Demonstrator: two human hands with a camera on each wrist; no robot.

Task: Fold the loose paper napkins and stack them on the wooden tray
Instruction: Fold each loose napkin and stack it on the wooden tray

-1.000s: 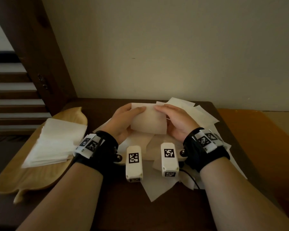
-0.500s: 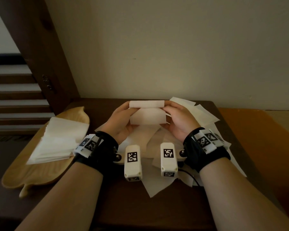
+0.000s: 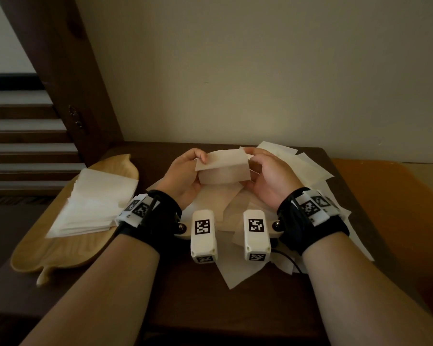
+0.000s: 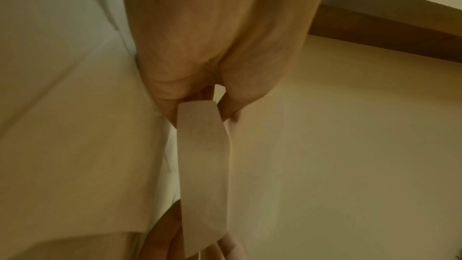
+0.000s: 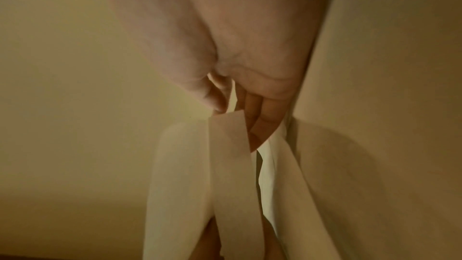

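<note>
A moment before, the napkin (image 3: 223,168) had only a thin strip turned over; now the top half had come down more — the fold was almost done; the left hand (image 3: 185,171) and right hand (image 3: 267,173) each pinched an end, holding it above the loose napkins (image 3: 310,168) — the wooden tray (image 3: 48,255) waited to the left

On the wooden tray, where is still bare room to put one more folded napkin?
The wooden tray shows bare wood at its near end, between the napkin stack and the stem tip, and a little at the far tip. Its middle is covered. The loose napkins crowd the table under both hands.
</note>
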